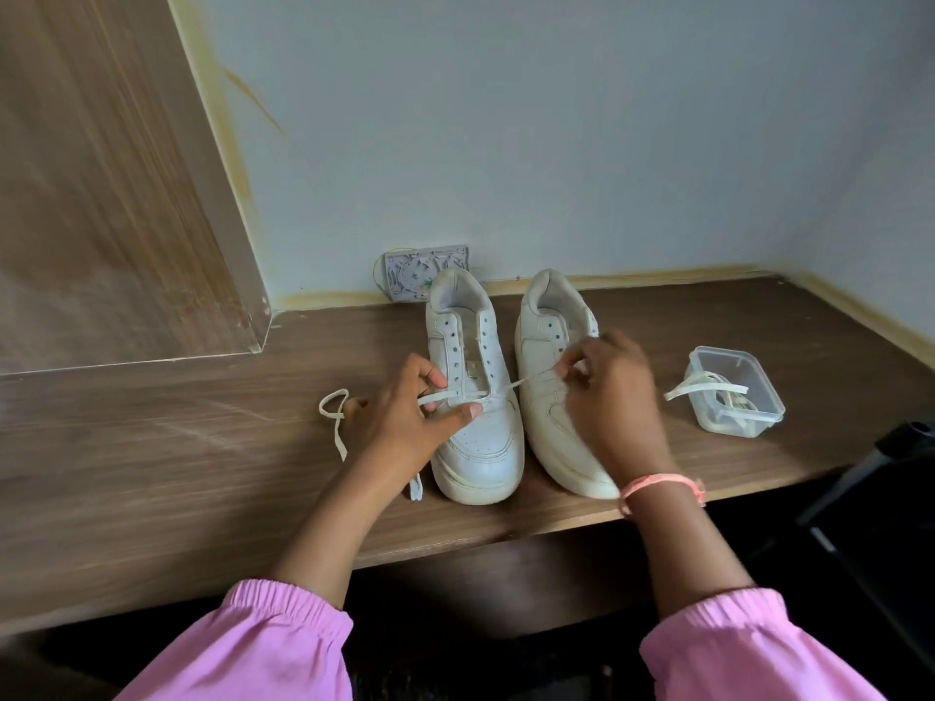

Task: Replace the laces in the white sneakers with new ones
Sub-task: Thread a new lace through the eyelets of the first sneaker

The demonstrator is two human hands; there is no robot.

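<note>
Two white sneakers stand side by side on the wooden desk (pixel 177 447), toes toward me. The left sneaker (pixel 473 392) has a white lace (pixel 516 386) running across its lowest eyelets; its upper eyelets are bare. My left hand (pixel 405 422) pinches the lace's left end beside the shoe, and a slack loop of it trails on the desk to the left. My right hand (pixel 607 392) pinches the lace's right end above the right sneaker (pixel 549 376), which shows no lace and is partly hidden by that hand.
A clear plastic box (pixel 708 361) with more white laces spilling over its rim sits at the right. A small patterned packet (pixel 405 268) leans on the wall behind the shoes. A wooden panel (pixel 101 194) rises at the left. A dark stand (pixel 880 478) is at the desk's right front edge.
</note>
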